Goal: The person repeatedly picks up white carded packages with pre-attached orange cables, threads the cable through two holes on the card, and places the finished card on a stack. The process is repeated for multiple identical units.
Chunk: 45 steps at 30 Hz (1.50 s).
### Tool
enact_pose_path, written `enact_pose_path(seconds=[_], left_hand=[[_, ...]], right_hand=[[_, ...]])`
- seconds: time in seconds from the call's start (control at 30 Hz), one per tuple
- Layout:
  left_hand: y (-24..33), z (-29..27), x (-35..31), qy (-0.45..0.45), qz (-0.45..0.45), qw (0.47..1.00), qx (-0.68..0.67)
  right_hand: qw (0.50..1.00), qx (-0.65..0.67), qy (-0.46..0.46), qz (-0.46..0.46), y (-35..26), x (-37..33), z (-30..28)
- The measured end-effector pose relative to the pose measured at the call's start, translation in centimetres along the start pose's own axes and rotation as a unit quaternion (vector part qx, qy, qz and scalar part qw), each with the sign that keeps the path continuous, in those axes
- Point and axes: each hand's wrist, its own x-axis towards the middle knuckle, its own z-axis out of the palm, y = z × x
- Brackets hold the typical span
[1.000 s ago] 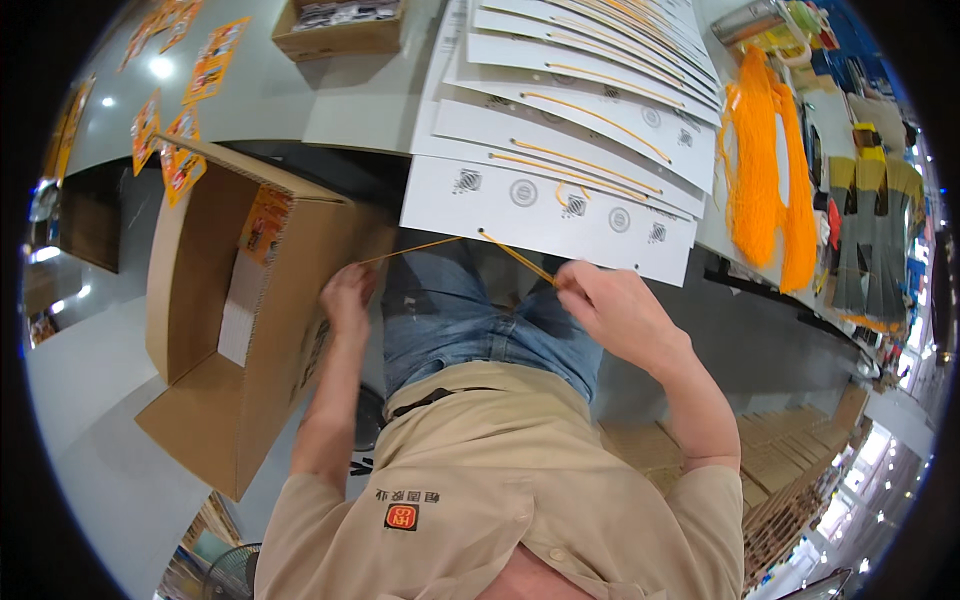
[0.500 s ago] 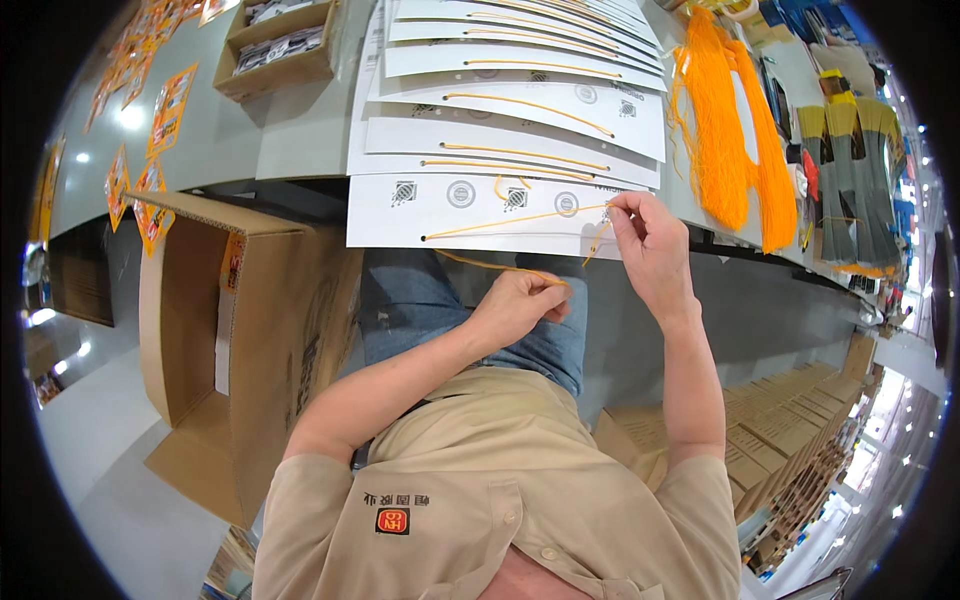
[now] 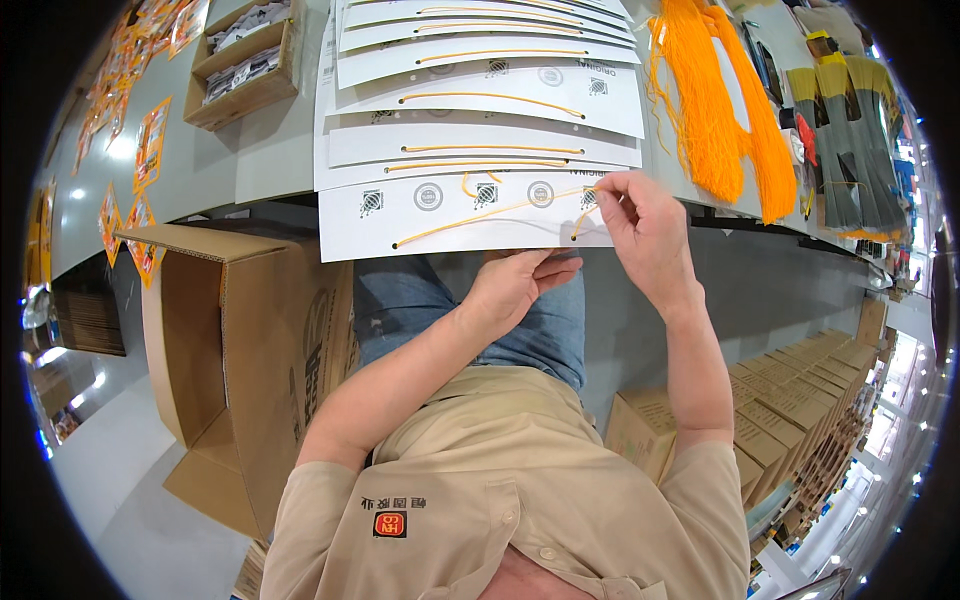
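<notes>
A white printed card (image 3: 350,225) lies nearest me, its front edge jutting past the table above my lap. My right hand (image 3: 645,230) is closed in a pinch at the card's right end, holding a thin orange string (image 3: 490,213). From a hole near the card's left end the string rises in a slack arc to those fingers, and a short stretch runs down to a hole at the right. Under the card's front edge is my left hand (image 3: 510,287), fingers loosely stretched and apart. Some of its fingertips are hidden by the card.
Behind lie overlapping white cards (image 3: 480,122) with orange strings. Orange string bundles (image 3: 690,110) and grey-yellow bundles (image 3: 850,150) sit at right. A divided box (image 3: 245,90) and orange tags (image 3: 150,145) are at left. An open carton (image 3: 270,330) stands beside my left arm.
My left hand has moved up to the card's front edge, and the string that hung from it no longer shows. My right hand still pinches string. The whole view has shifted slightly.
</notes>
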Motion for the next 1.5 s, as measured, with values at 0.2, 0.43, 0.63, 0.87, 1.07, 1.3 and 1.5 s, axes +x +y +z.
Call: enact_pose_path(seconds=[0.2, 0.43, 0.63, 0.87, 1.07, 1.3, 1.5], left_hand=[[-1.7, -2.3, -0.3, -0.085, -0.118, 0.970, 0.197], [-0.2, -8.6, -3.6, 0.030, -0.197, 0.973, 0.116], [0.5, -5.6, -6.4, 0.064, -0.014, 0.915, 0.399], [2.9, -5.5, -3.9, 0.163, 0.165, 0.913, 0.336], [3.7, -6.3, -5.3, 0.122, 0.068, 0.850, 0.509], [1.7, -6.3, -4.7, 0.106, 0.161, 0.928, 0.318], [2.2, -6.6, -3.5, 0.252, 0.163, 0.926, 0.227]], right_hand=[[0.983, 0.120, -0.018, 0.139, 0.1, -4.6, 1.1], [0.950, 0.219, -0.158, 0.156, -1.0, -9.8, 7.9], [0.953, 0.204, -0.118, 0.193, -1.0, -7.2, 10.6], [0.860, 0.399, -0.100, 0.303, -1.8, -9.4, 11.4], [0.979, 0.190, -0.018, 0.077, -2.5, -9.7, 11.6], [0.962, 0.233, 0.033, 0.140, -2.2, -8.5, 10.9], [0.981, 0.168, -0.017, 0.091, -0.4, -10.5, 11.2]])
